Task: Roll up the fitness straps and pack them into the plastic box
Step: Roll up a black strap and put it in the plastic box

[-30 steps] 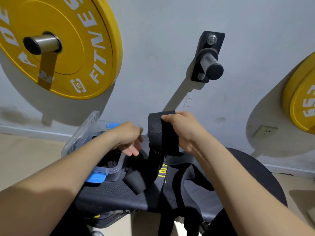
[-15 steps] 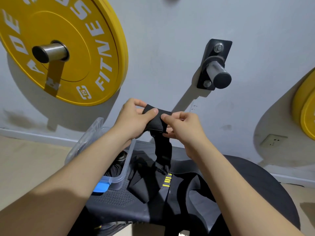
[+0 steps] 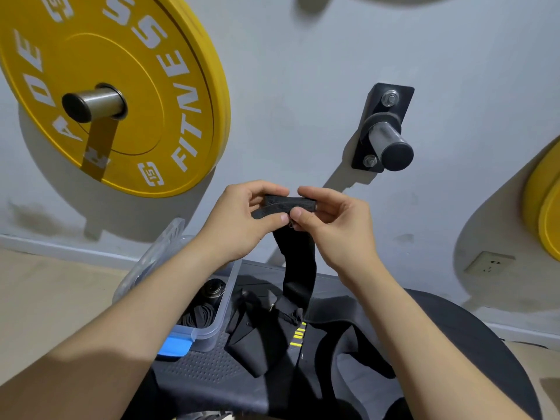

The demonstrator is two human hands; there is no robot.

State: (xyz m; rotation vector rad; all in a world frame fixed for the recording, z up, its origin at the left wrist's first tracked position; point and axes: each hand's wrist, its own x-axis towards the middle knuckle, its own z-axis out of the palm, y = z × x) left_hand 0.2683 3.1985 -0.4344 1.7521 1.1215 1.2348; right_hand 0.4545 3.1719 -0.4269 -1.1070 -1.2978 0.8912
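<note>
A black fitness strap (image 3: 298, 274) hangs down from both my hands, its top end folded over into a short flat roll between my fingers. My left hand (image 3: 239, 221) pinches the roll's left side and my right hand (image 3: 333, 225) pinches its right side, thumbs nearly touching. The strap's lower end lies on the dark bench pad (image 3: 212, 368) among other black straps (image 3: 266, 338), one with yellow lettering. The clear plastic box (image 3: 222, 304) sits on the pad under my left forearm, with rolled dark straps (image 3: 206, 307) inside and a blue latch at its near corner.
A yellow weight plate (image 3: 121, 86) hangs on a wall peg at upper left. A bare steel peg on a black bracket (image 3: 385, 131) juts from the wall above my right hand. Another yellow plate (image 3: 545, 207) is at the right edge. A wall socket (image 3: 489, 262) sits low on the right.
My left hand came up from the box and joined the right on the strap's top end. Both hands have folded that end over into the start of a roll.
</note>
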